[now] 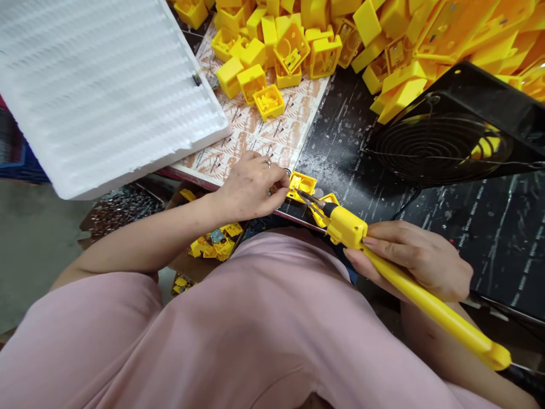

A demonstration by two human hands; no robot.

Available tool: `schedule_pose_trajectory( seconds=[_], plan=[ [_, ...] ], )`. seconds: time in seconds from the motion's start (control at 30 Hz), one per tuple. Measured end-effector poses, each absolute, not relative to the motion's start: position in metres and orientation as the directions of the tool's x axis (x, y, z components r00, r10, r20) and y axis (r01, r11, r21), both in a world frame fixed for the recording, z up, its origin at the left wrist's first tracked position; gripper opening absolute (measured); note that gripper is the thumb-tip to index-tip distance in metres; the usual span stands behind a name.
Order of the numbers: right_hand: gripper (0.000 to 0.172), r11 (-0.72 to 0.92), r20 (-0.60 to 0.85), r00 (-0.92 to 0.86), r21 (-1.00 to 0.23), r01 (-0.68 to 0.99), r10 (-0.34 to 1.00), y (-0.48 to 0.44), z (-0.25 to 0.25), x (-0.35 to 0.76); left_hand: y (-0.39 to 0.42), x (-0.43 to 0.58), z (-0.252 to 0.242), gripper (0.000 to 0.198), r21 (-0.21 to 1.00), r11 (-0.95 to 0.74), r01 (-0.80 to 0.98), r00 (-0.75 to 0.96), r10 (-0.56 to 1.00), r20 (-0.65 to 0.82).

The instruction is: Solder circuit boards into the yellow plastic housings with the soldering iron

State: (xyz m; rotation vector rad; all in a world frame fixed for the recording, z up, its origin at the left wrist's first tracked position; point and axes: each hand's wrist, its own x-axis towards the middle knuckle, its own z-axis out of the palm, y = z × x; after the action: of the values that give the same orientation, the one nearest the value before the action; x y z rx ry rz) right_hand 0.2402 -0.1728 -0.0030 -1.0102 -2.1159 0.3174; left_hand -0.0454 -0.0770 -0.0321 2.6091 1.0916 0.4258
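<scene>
While the left hand [251, 187] rests at the near edge of the bench, its fingers are curled and its fingertips pinch a small yellow part [302, 183], an open, shallow shell lying mouth-up on the black mat [340, 147]. The right hand [419, 258] is closed around the handle of a yellow soldering iron [451, 318], with the fingers laid along the shaft. The iron's metal tip points at the held part and appears to touch its near rim. A second yellow piece [330, 199] lies just beside the tip.

Behind the hands, a patterned sheet [264, 133] carries a loose pile of yellow housings [298, 45]. Many of these are open boxes turned mouth-up or on their sides. One [292, 51] shows a small insert within, and another [269, 102], nearest the hands, shows moulded ribs inside.

Below the bench edge, under the left forearm, a cardboard box [183, 264] holds further yellow pieces [217, 241], at least one of them bearing a small circuit board. To its left lies a heap of small metallic items [123, 207], too fine to identify.

A white ribbed foam tray [97, 85] overhangs the bench at upper left. A black fan [438, 145] with a wire grille lies flat at right, with yellow pieces against its far edge.
</scene>
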Motion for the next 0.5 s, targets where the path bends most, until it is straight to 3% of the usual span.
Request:
schedule_pose_trajectory(
  seconds=[0.3,0.5],
  plan=[
    [0.022,0.733,0.543,-0.493,-0.481,0.481,0.68,-0.169,0.004,0.238,-0.077,-0.041,-0.038,0.027,0.252,-0.721,0.645,0.679,0.692,0.243],
    [0.025,0.709,0.485,-0.518,-0.477,0.519,0.705,-0.17,0.011,0.241,-0.078,-0.041,-0.041,0.028,0.25,-0.733,0.633,0.68,0.68,0.274]
  ],
)
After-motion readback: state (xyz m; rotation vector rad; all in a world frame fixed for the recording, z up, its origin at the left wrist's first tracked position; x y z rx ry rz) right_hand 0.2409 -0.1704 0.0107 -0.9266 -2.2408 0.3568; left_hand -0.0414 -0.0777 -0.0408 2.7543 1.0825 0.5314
